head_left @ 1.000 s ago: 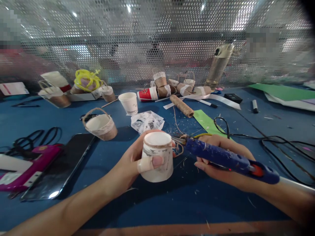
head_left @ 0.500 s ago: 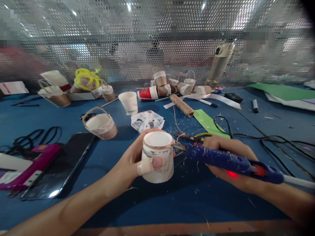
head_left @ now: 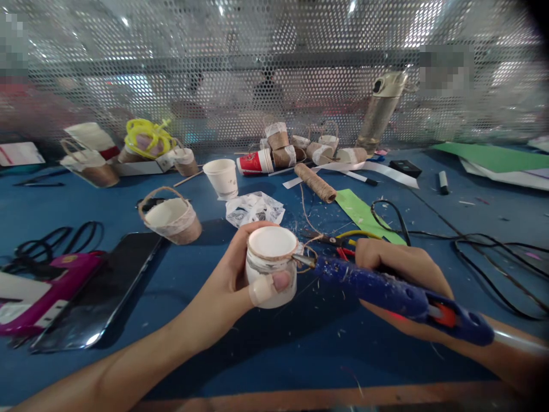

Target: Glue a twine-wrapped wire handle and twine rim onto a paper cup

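A white paper cup [head_left: 274,247] with twine around its upper part is gripped in my left hand [head_left: 244,280], thumb across its front. That thumb carries a bandage. My right hand [head_left: 403,274] is closed around a blue hot glue gun [head_left: 377,286]. The gun's metal nozzle meets the cup's right side, just below the rim, by the twine. From there the loose twine [head_left: 309,243] runs back to a twine roll [head_left: 315,183]. Scissors [head_left: 332,239] with yellow and red handles lie behind the gun, partly hidden by it.
On the left are a small twine-handled basket [head_left: 175,220], a phone [head_left: 107,292] and a magenta glue gun [head_left: 55,286]. Farther back stand a white cup [head_left: 222,177], red cups [head_left: 255,162], crumpled lace [head_left: 255,209] and a bottle [head_left: 381,111]. Black cable [head_left: 463,237] crosses the right side.
The cup has tipped slightly and shifted a little up and left in my left hand. The glue gun has moved left with it, its back end lower, nozzle still at the cup's side.
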Motion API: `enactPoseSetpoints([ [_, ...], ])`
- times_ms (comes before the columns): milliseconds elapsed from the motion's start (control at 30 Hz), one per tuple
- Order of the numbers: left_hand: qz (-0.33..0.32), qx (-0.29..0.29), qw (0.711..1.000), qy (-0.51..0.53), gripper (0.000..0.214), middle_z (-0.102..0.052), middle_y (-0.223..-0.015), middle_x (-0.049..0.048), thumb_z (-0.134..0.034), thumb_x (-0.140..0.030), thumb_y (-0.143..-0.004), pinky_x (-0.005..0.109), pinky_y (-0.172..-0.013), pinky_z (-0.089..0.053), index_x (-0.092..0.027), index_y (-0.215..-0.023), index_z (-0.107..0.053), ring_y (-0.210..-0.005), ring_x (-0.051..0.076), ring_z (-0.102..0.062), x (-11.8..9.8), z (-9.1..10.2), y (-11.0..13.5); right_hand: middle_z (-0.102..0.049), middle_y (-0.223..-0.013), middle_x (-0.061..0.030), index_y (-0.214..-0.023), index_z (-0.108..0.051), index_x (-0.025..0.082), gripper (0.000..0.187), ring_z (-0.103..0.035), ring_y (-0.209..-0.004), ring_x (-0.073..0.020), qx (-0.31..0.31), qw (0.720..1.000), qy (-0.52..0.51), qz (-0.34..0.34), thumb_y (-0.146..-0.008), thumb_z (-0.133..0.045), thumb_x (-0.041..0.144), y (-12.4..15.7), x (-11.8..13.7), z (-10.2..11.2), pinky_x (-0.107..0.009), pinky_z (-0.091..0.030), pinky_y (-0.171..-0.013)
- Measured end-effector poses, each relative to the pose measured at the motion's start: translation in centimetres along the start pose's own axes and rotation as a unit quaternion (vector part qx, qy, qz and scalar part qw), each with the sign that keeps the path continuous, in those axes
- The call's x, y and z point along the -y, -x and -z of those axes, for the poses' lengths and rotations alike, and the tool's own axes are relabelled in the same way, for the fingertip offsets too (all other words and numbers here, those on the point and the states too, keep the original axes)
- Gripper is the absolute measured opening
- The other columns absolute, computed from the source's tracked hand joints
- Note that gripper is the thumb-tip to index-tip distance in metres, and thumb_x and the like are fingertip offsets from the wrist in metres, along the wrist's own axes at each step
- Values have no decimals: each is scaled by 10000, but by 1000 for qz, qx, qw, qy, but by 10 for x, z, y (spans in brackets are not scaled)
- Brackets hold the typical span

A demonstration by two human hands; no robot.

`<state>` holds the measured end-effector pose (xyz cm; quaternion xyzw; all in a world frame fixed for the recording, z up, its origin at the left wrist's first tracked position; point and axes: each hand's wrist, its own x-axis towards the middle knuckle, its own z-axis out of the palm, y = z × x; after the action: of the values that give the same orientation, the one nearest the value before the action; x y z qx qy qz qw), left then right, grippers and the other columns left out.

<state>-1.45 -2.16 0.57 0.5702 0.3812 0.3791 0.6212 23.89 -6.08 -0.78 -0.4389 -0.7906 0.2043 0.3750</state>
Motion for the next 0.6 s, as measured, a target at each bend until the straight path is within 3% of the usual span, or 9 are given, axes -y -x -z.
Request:
enactPoseSetpoints([
  [167, 7, 37, 999, -14, 489, -641, -1106, 3, -776, -340, -801, 267, -840, -490, -329, -1208, -504, -989, 201, -591, 1, 5, 0, -465, -680, 47, -729, -416, 233, 236, -444, -597, -106, -7, 1000, 12, 18, -782, -571, 64, 0, 0, 0, -248, -335, -547],
  [367, -4, -4, 1000, -12, 480, -638, -1090, 9, -788, -388, -776, 273, -824, -489, -304, -1172, -530, -962, 205, -578, -2, -1, 2, -458, -686, 45, -722, -401, 232, 261, -425, -597, -108, -24, 999, 23, 1, -790, -578, 53, 2, 3, 1, -255, -339, -556],
  [600, 3, 47, 999, -20, 489, -613, -1126, 7, -755, -359, -831, 253, -834, -497, -328, -1230, -473, -987, 182, -573, 3, 8, -2, -478, -684, 47, -717, -418, 231, 264, -450, -604, -104, -20, 1000, 5, 2, -793, -583, 39, 1, 4, -1, -240, -354, -549],
])
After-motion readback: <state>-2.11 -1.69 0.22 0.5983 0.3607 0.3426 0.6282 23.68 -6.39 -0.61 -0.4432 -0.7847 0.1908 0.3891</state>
